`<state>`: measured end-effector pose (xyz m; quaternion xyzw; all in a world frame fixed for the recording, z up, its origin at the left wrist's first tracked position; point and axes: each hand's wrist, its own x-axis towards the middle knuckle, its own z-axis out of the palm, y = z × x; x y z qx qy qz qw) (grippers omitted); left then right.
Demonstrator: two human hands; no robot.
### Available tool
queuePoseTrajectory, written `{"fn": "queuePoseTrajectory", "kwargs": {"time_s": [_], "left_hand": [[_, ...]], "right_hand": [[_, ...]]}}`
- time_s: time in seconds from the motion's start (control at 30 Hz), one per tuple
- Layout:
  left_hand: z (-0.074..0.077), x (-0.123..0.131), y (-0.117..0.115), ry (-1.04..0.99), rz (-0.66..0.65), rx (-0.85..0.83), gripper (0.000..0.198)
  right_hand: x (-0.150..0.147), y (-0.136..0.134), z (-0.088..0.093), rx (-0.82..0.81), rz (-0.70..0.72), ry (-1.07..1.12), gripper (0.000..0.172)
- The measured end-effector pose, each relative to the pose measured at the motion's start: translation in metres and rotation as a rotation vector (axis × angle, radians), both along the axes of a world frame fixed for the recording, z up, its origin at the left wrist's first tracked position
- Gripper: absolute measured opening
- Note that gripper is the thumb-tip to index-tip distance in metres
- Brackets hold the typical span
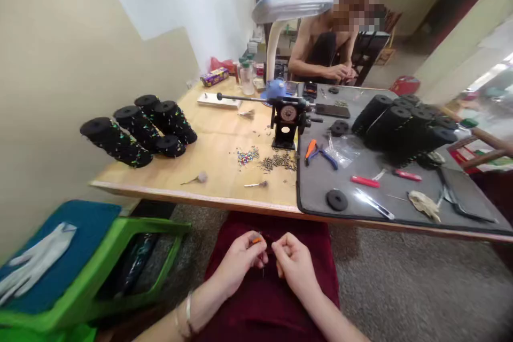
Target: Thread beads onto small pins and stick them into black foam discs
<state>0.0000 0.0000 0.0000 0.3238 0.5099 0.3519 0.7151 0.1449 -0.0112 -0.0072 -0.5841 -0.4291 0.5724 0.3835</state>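
Over a dark red cloth (268,304) on my lap, both hands are close together, a small gap between their fingertips. My left hand (245,254) is closed, with a bit of orange showing at its fingers and a thin dark tip below; what it grips is too small to name. In a pinch, my right hand (294,262) faces it, and whatever its fingers hold is hidden. Just beyond, on the table (216,192), lie a small brush-like piece (256,184), a pile of coloured beads (247,156) and a pile of small metal pieces (279,162).
A black hand-cranked device (285,117) stands mid-table. Black rolls are stacked at left (134,128) and right (395,125). On the grey mat (360,197) lie pliers (320,155), tweezers (374,204) and a black ring (336,200). A co-worker (324,53) sits opposite. A green stool (108,262) is at left.
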Motion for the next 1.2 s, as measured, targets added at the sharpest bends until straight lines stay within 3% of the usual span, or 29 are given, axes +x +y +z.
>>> {"fn": "queuePoseTrajectory", "kwargs": {"time_s": [0.43, 0.77, 1.2], "left_hand": [[0.003, 0.003, -0.001, 0.157, -0.082, 0.173, 0.023], [-0.002, 0.001, -0.002, -0.018, -0.033, 0.071, 0.025], [0.001, 0.007, -0.001, 0.059, -0.078, 0.147, 0.023]], "right_hand": [[-0.005, 0.003, -0.001, -0.031, 0.037, 0.111, 0.032], [-0.002, 0.006, -0.003, -0.087, -0.015, 0.183, 0.033], [-0.004, 0.009, -0.010, -0.168, -0.088, 0.404, 0.031]]}}
